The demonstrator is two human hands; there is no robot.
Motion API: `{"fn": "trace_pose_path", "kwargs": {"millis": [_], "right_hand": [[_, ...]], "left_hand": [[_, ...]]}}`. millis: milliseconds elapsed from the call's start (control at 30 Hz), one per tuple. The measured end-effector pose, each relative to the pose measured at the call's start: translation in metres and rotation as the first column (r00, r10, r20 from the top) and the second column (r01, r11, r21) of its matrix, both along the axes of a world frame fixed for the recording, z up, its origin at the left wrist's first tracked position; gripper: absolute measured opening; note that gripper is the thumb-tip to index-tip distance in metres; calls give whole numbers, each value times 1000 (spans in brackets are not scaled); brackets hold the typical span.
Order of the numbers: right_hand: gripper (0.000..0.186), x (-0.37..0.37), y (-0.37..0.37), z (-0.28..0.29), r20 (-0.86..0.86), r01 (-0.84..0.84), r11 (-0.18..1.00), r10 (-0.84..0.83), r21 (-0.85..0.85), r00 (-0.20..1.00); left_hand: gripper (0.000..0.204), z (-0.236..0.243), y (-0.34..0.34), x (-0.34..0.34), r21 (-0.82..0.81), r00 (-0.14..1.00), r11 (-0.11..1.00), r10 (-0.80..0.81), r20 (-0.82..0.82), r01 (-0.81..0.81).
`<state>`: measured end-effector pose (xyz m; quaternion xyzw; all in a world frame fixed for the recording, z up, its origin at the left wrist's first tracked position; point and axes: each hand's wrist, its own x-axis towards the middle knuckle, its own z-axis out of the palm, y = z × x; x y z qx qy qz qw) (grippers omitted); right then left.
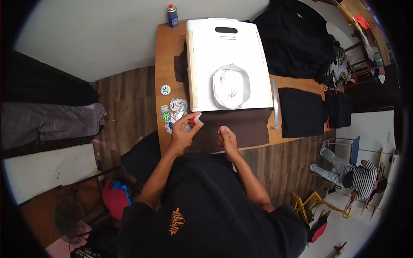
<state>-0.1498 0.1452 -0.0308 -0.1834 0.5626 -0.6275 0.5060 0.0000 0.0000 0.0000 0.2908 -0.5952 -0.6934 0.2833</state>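
My left hand (185,131) is closed on a small red-and-white object (195,119) at the near left corner of a white board. I cannot make out its kind. To the right, my right hand (227,138) pinches a thin dark pin-like piece (219,123) that points up from the fingertips. Both hands are above a dark brown cloth (249,127), which reaches under the white board (202,51). The board has an oval slot and wooden strips along its sides. On it sits a round, white, crumpled-edged container (245,88). Several round printed stickers (166,116) lie beside my left hand.
A gas canister (172,17) with a red cap stands at the table's far left. A metal ruler (275,105), folded black cloth (301,112) and a large black garment (292,38) lie on the right. Another person (361,178) in stripes sits further right.
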Motion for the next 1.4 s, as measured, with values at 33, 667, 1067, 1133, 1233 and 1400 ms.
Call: {"fn": "trace_pose_path", "kwargs": {"millis": [33,667,1067,1133,1233,1400], "right_hand": [[32,0,1,-1,3,5,1000,-5,1,1000],[28,-11,-9,25,76,-55,997,59,-53,995],[31,-12,-15,14,76,-118,990,123,-75,989],[31,-17,-14,16,70,-132,989,137,-71,988],[31,-23,-16,21,42,-109,991,113,-81,993],[29,-34,-37,41,-56,-31,990,24,-139,998]], "left_hand": [[55,0,-1,-4,-21,999,999,31,-30,-32],[45,21,8,-22,-61,938,960,251,-238,-272],[23,13,8,-23,-141,936,926,350,-32,-351],[23,12,7,-35,-124,926,918,376,-26,-377],[24,15,7,-47,-86,909,905,415,-48,-417],[26,38,17,-58,-412,897,812,442,-30,-414]]}}
